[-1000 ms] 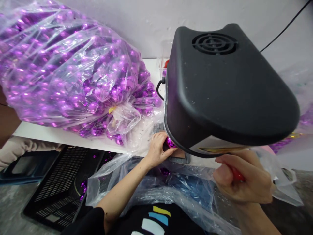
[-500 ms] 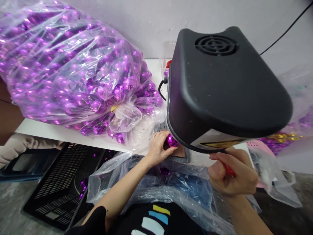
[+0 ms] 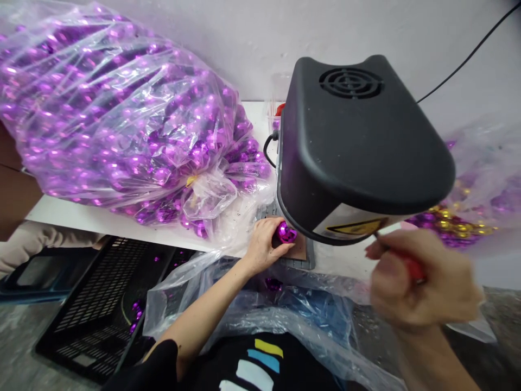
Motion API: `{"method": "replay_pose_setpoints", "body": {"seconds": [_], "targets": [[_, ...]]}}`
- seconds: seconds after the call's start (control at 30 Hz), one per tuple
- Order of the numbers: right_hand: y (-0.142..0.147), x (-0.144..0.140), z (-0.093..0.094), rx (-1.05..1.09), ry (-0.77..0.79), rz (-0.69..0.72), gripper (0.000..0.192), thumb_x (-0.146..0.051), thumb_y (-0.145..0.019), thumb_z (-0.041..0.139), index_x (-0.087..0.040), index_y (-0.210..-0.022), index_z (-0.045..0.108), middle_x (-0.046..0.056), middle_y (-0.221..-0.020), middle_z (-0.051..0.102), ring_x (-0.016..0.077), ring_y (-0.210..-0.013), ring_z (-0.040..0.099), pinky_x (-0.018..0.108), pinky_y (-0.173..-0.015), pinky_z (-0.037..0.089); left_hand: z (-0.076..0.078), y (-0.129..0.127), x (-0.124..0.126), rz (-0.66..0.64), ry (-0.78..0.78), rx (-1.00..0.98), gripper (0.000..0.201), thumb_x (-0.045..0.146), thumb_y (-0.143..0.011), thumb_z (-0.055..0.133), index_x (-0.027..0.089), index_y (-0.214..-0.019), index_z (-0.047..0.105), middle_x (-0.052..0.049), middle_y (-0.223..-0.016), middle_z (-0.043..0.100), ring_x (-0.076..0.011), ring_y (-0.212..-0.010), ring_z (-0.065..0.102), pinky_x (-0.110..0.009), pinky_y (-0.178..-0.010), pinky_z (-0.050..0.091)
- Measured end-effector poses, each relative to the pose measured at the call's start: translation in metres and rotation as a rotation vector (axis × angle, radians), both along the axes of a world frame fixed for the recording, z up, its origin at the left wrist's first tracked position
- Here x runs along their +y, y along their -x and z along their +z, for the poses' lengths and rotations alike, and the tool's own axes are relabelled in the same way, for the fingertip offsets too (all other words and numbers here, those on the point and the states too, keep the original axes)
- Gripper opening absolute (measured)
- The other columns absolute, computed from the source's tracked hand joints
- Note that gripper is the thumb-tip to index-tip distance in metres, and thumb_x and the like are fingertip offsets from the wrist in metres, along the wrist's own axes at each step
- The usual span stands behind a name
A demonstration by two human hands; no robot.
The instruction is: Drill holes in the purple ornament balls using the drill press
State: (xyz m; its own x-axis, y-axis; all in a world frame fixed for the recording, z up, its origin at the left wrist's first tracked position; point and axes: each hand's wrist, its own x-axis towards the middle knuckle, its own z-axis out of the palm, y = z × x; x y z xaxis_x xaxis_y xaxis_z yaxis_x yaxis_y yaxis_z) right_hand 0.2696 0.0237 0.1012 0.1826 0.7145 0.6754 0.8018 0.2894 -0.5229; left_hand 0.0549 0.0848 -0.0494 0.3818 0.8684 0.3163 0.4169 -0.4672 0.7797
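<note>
My left hand (image 3: 266, 244) grips a shiny purple mirrored ball (image 3: 287, 232), fingers behind it and thumb in front. It holds the ball over a brown pad (image 3: 299, 248) on a grey base plate, at the lower front edge of a large black machine head (image 3: 362, 146). My right hand, a little blurred (image 3: 423, 277), is closed round a red handle (image 3: 413, 267) right of the machine. A thin dark rod runs from the handle toward the machine's underside; where it joins is hidden. Another purple ball (image 3: 273, 284) lies on clear plastic sheeting below my left hand.
A big clear bag of purple balls (image 3: 122, 119) covers the table's left side. Below stands a black plastic crate (image 3: 89, 304). Purple and gold balls (image 3: 451, 225) lie at the right. A clear plastic sheet (image 3: 244, 309) hangs over my lap. Part of another person shows at far left.
My right hand has moved right and nearer the camera with the red handle. The machine head looks smaller and shifted left. My left hand and its ball stay almost in place.
</note>
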Motion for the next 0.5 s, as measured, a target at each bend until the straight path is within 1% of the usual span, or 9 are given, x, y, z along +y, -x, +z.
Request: {"method": "replay_pose_setpoints", "body": {"seconds": [0.03, 0.07, 0.1, 0.13, 0.2, 0.27, 0.37, 0.43, 0.5], "targets": [[0.000, 0.007, 0.014, -0.022, -0.071, -0.054, 0.030, -0.047, -0.089, 0.062, -0.018, -0.088, 0.070, -0.001, -0.063, 0.058, 0.0071, -0.060, 0.054, 0.024, -0.060, 0.041, 0.000, 0.000, 0.001, 0.001, -0.004, 0.001, 0.051, 0.048, -0.091, 0.069, 0.020, -0.132, 0.058, -0.012, -0.124, 0.071, -0.0312, -0.120, 0.063, -0.050, -0.107, 0.044], [0.001, 0.016, 0.027, -0.036, -0.095, -0.065, 0.033, -0.047, -0.091, 0.059, -0.017, -0.084, 0.070, -0.001, -0.063, 0.057, 0.0061, -0.061, 0.053, 0.023, -0.062, 0.041, 0.001, -0.001, 0.001, 0.000, -0.007, 0.000, 0.049, 0.047, -0.091, 0.070, 0.020, -0.131, 0.059, -0.012, -0.124, 0.071, -0.0310, -0.119, 0.063, -0.050, -0.107, 0.044], [0.002, 0.027, 0.038, -0.033, -0.102, -0.062, 0.035, -0.047, -0.094, 0.056, -0.016, -0.085, 0.070, 0.000, -0.068, 0.059, 0.0049, -0.063, 0.052, 0.022, -0.064, 0.040, 0.003, -0.001, 0.001, -0.001, -0.010, -0.005, 0.048, 0.046, -0.091, 0.071, 0.020, -0.129, 0.059, -0.012, -0.124, 0.071, -0.0308, -0.119, 0.063, -0.049, -0.106, 0.045], [0.003, 0.038, 0.046, -0.003, -0.120, -0.068, 0.036, -0.047, -0.095, 0.054, -0.015, -0.086, 0.068, 0.000, -0.071, 0.058, 0.0034, -0.064, 0.050, 0.021, -0.064, 0.038, 0.006, 0.000, -0.001, -0.002, -0.010, -0.011, 0.047, 0.045, -0.090, 0.072, 0.020, -0.128, 0.059, -0.012, -0.124, 0.071, -0.0306, -0.117, 0.064, -0.049, -0.105, 0.045], [0.004, 0.060, 0.057, 0.094, -0.070, -0.019, 0.041, -0.050, -0.095, 0.054, -0.014, -0.081, 0.064, -0.002, -0.064, 0.050, 0.0018, -0.061, 0.042, 0.020, -0.061, 0.034, 0.015, 0.006, -0.008, -0.008, 0.001, -0.020, 0.048, 0.043, -0.089, 0.073, 0.020, -0.129, 0.058, -0.012, -0.124, 0.071, -0.0302, -0.115, 0.064, -0.048, -0.102, 0.048], [0.003, 0.076, 0.060, 0.193, -0.044, 0.024, 0.042, -0.051, -0.093, 0.058, -0.012, -0.076, 0.061, -0.003, -0.060, 0.043, 0.0013, -0.059, 0.037, 0.019, -0.057, 0.027, 0.027, 0.017, -0.021, -0.061, 0.024, -0.018, 0.051, 0.039, -0.090, 0.074, 0.021, -0.134, 0.055, -0.013, -0.127, 0.069, -0.0298, -0.116, 0.064, -0.047, -0.101, 0.050], [0.000, 0.084, 0.056, 0.260, -0.054, 0.038, 0.038, -0.047, -0.090, 0.062, -0.012, -0.075, 0.061, -0.002, -0.063, 0.045, 0.0014, -0.061, 0.038, 0.019, -0.057, 0.026, 0.043, 0.040, -0.051, -0.236, 0.099, 0.070, 0.064, 0.023, -0.090, 0.069, 0.024, -0.148, 0.044, -0.013, -0.139, 0.061, -0.0287, -0.126, 0.058, -0.047, -0.108, 0.049], [-0.001, 0.084, 0.052, 0.245, -0.064, 0.028, 0.034, -0.043, -0.091, 0.062, -0.012, -0.078, 0.062, -0.003, -0.064, 0.046, 0.0011, -0.062, 0.039, 0.021, -0.059, 0.028, 0.049, 0.053, -0.071, -0.307, 0.142, 0.180, 0.079, 0.008, -0.085, 0.063, 0.028, -0.156, 0.035, -0.013, -0.150, 0.053, -0.0292, -0.135, 0.053, -0.049, -0.114, 0.046], [-0.002, 0.084, 0.050, 0.214, -0.085, 0.016, 0.033, -0.042, -0.092, 0.060, -0.012, -0.079, 0.062, -0.004, -0.064, 0.044, 0.0004, -0.062, 0.037, 0.022, -0.061, 0.027, 0.051, 0.061, -0.085, -0.314, 0.153, 0.280, 0.092, 0.002, -0.080, 0.061, 0.030, -0.160, 0.028, -0.014, -0.158, 0.044, -0.0322, -0.142, 0.047, -0.053, -0.117, 0.043]]}}
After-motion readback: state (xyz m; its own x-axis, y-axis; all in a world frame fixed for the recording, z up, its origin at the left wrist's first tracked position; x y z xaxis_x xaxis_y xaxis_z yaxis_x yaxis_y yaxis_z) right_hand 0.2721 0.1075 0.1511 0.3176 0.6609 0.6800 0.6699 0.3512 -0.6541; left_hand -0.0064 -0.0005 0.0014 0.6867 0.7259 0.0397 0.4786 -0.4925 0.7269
